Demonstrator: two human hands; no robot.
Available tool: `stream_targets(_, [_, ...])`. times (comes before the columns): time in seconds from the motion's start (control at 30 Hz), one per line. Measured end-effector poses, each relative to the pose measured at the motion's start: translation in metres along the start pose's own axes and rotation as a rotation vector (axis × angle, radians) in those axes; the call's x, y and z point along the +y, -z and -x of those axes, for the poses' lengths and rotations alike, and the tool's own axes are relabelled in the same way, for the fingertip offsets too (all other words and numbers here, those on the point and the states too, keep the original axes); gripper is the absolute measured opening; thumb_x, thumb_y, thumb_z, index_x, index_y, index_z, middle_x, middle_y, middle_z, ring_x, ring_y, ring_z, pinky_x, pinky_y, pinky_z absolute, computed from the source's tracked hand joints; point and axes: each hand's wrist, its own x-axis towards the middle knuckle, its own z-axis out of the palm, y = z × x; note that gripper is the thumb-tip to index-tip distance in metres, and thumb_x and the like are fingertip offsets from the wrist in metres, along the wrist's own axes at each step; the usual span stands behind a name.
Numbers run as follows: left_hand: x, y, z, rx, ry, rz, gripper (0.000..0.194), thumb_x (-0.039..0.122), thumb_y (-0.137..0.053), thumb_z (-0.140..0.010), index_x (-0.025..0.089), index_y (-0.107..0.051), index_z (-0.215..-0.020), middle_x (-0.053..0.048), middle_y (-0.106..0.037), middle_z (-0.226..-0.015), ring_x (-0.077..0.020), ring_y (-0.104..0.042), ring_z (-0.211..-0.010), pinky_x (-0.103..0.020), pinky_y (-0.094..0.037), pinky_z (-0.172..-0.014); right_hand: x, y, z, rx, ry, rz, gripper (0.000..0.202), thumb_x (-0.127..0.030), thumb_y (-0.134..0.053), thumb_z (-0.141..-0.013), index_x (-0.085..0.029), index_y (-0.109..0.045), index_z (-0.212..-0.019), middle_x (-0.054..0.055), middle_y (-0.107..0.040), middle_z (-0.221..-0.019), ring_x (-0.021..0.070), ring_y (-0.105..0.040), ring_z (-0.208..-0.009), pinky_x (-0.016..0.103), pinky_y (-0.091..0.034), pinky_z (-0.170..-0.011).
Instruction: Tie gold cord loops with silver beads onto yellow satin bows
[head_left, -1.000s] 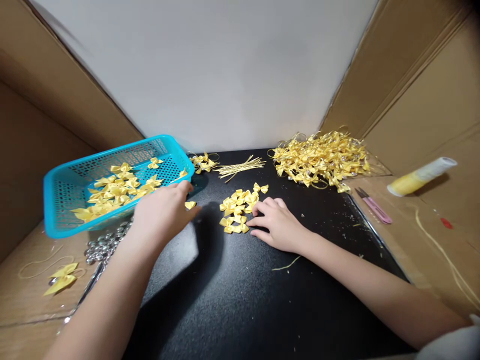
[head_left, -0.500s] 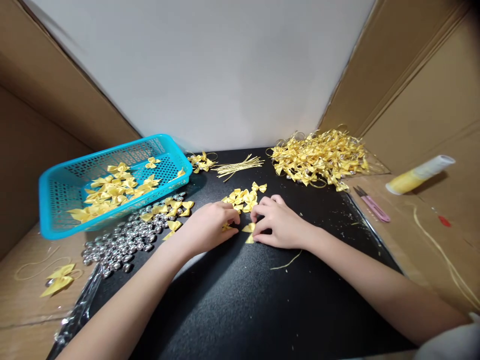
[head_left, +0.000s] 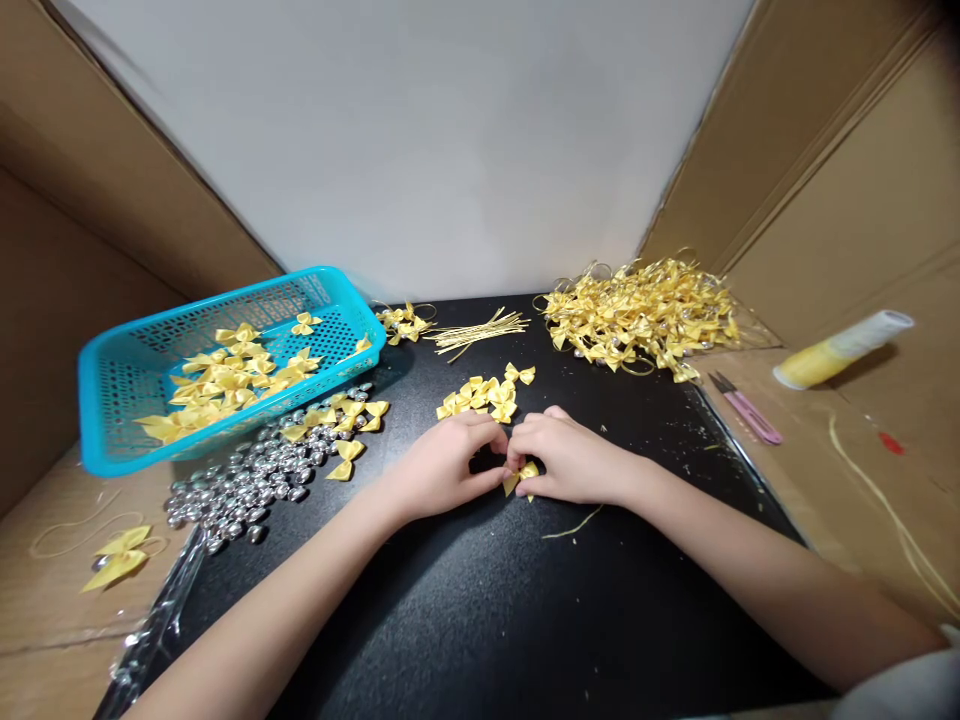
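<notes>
My right hand [head_left: 566,457] is closed on a yellow bow [head_left: 527,472] just above the black board [head_left: 465,600]. My left hand [head_left: 457,462] meets it from the left, thumb and fingertips bent together at the bow's left edge; whether it grips anything is hidden. Just beyond both hands lies a small group of yellow bows [head_left: 480,396]. Silver beads [head_left: 247,480] are heaped at the left, with a few bows on and beside them. Short gold cords [head_left: 480,332] lie in a bundle at the board's back edge.
A blue basket [head_left: 97,400] with yellow bows stands at the back left. A large pile of finished-looking bows with loops [head_left: 637,315] sits at the back right. Pink-handled snips [head_left: 750,412] and a yellow-and-white tube [head_left: 840,350] lie on the cardboard at the right.
My left hand has moved right until its fingertips meet my right hand. The bow at my right hand has shifted slightly right and turned.
</notes>
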Motion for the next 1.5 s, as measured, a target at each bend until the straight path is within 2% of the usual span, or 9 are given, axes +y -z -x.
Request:
stream_targets(0.17, [0.001,-0.004,0.000,0.033,0.014,0.064,0.014,0.026,-0.064,-0.082,0.019,-0.059,-0.093,-0.003,-0.064,-0.091,-0.0191,-0.058,-0.086,-0.032,-0.045,-0.077,0.005,0.014,0.003,0.089,-0.025,0.030,0.021,-0.029,-0.079,-0.071,-0.019,-0.065,-0.084,0.001,-0.067,-0.093,0.0197,-0.059,-0.092,0.034,-0.033,-0.083])
stream_targets(0.3, [-0.002,-0.011,-0.001,0.015,-0.035,0.042,0.009,0.024,-0.061,-0.085,0.019,-0.064,-0.093,-0.005,-0.066,-0.094,-0.0203,-0.059,-0.091,-0.034,-0.045,-0.083,0.006,0.013,0.004,0.007,-0.056,0.091,0.016,-0.028,-0.077,-0.075,-0.019,-0.066,-0.082,0.002,-0.067,-0.091,0.0219,-0.058,-0.094,0.037,-0.032,-0.083])
stream_targets(0.4, [-0.003,-0.017,-0.002,-0.003,-0.048,0.005,0.008,0.022,-0.060,-0.086,0.019,-0.065,-0.090,-0.004,-0.066,-0.089,-0.0199,-0.059,-0.087,-0.033,-0.046,-0.079,0.005,0.007,0.002,-0.030,-0.058,0.085,0.012,-0.026,-0.075,-0.077,-0.019,-0.066,-0.078,0.002,-0.067,-0.090,0.0215,-0.058,-0.094,0.037,-0.031,-0.084])
stream_targets(0.63, [-0.002,-0.018,-0.002,0.040,-0.098,0.046,0.003,0.020,-0.061,-0.086,0.020,-0.063,-0.088,-0.002,-0.067,-0.093,-0.0175,-0.059,-0.087,-0.031,-0.045,-0.081,0.005,0.005,0.000,-0.010,-0.043,0.078,0.014,-0.023,-0.076,-0.076,-0.018,-0.063,-0.077,0.001,-0.067,-0.086,0.0205,-0.058,-0.091,0.034,-0.031,-0.080])
stream_targets(0.8, [-0.003,-0.019,-0.003,0.000,-0.062,-0.030,0.006,0.022,-0.060,-0.086,0.019,-0.065,-0.086,-0.003,-0.066,-0.084,-0.0188,-0.057,-0.082,-0.031,-0.044,-0.075,0.005,0.004,0.000,-0.014,-0.068,0.049,0.011,-0.021,-0.075,-0.077,-0.019,-0.064,-0.074,0.000,-0.067,-0.085,0.0196,-0.059,-0.090,0.034,-0.030,-0.082])
stream_targets(1.13, [0.000,-0.019,-0.001,0.004,-0.095,-0.093,0.009,0.023,-0.054,-0.090,0.019,-0.062,-0.085,-0.003,-0.063,-0.087,-0.0179,-0.056,-0.083,-0.031,-0.044,-0.075,0.001,0.001,0.001,-0.041,-0.098,0.080,0.010,-0.018,-0.070,-0.079,-0.018,-0.062,-0.074,0.001,-0.068,-0.085,0.0207,-0.061,-0.091,0.035,-0.032,-0.080])
stream_targets(1.33, [0.001,-0.019,-0.003,-0.010,-0.067,-0.094,0.009,0.021,-0.054,-0.088,0.019,-0.062,-0.085,-0.004,-0.063,-0.085,-0.0183,-0.057,-0.083,-0.031,-0.045,-0.076,-0.001,0.002,0.001,-0.041,-0.111,0.044,0.009,-0.016,-0.070,-0.079,-0.018,-0.062,-0.074,0.000,-0.068,-0.085,0.0198,-0.061,-0.091,0.035,-0.032,-0.082])
stream_targets(1.5, [0.004,-0.019,-0.003,-0.054,-0.045,-0.118,0.010,0.020,-0.051,-0.087,0.017,-0.059,-0.081,-0.004,-0.062,-0.081,-0.0179,-0.056,-0.075,-0.031,-0.043,-0.070,-0.002,0.001,0.002,-0.057,-0.100,0.059,0.008,-0.019,-0.069,-0.080,-0.018,-0.062,-0.075,0.001,-0.067,-0.085,0.0216,-0.061,-0.090,0.037,-0.032,-0.083])
